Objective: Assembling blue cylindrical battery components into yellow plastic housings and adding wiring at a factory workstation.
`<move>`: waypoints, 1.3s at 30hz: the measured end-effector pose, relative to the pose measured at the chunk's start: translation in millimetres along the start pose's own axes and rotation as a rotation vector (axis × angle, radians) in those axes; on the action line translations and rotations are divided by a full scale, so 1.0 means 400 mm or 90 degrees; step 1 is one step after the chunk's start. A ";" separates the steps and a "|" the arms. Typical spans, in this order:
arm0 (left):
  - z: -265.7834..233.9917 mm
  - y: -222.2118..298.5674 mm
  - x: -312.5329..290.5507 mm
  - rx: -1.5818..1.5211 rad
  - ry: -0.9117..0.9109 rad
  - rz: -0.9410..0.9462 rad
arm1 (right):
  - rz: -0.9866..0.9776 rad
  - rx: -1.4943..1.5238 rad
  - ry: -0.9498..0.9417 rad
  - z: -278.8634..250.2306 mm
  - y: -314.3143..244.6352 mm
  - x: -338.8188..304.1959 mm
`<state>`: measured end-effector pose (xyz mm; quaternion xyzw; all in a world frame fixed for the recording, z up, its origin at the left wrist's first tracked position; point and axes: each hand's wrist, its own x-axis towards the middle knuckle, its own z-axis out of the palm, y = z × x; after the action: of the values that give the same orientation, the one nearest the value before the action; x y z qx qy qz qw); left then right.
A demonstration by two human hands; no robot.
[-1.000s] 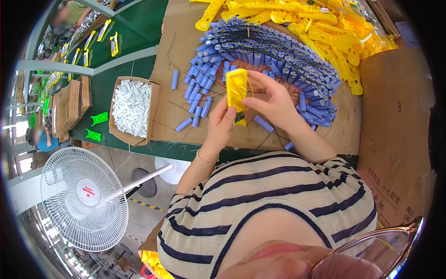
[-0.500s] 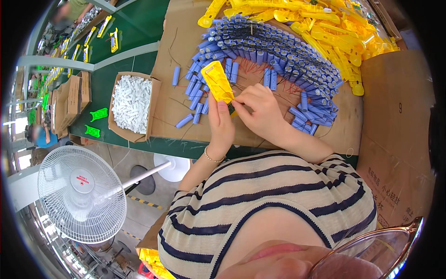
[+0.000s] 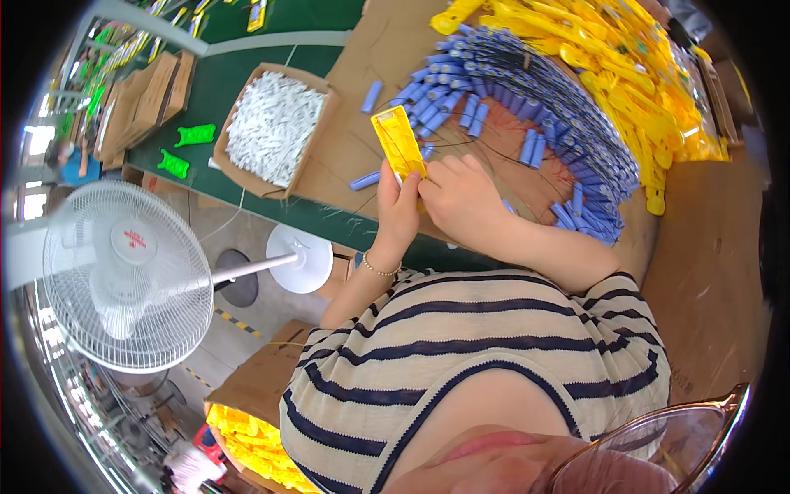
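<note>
My left hand (image 3: pixel 398 212) grips the lower end of a long yellow plastic casing (image 3: pixel 395 136), its open, hollow side facing up and thin dark wires lying in it. At the casing's lower right edge, my right hand (image 3: pixel 466 194) has its fingers closed in a pinch; what they hold is hidden. Beyond both hands, a curved bank of blue cylindrical battery cells (image 3: pixel 527 82) with red and black wires covers the cardboard sheet (image 3: pixel 341 177). One loose blue cell (image 3: pixel 364 180) lies just left of my left hand.
An open carton (image 3: pixel 288 193) of small white parts stands left, beside two green plastic pieces (image 3: pixel 196 134). Yellow casings (image 3: pixel 609 66) are heaped at far right, near a tall cardboard box (image 3: pixel 699 263). A white fan (image 3: pixel 127 272) and another box of yellow parts (image 3: pixel 255 440) are lower left.
My view has turned, so the table's things sit further right in the picture. My right hand's fingers have drawn in more tightly at the casing's lower end. The left hand keeps its hold.
</note>
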<state>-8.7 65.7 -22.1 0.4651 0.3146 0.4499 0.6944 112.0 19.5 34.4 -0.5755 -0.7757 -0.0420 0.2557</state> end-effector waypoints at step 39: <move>-0.164 0.085 -0.102 -0.047 0.115 0.029 | -0.217 -0.066 -0.226 0.217 0.144 0.159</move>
<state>-92.4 57.5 -14.0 0.4036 0.3487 0.5172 0.6693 121.3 125.4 -25.4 -0.4468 -0.8912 -0.0224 0.0749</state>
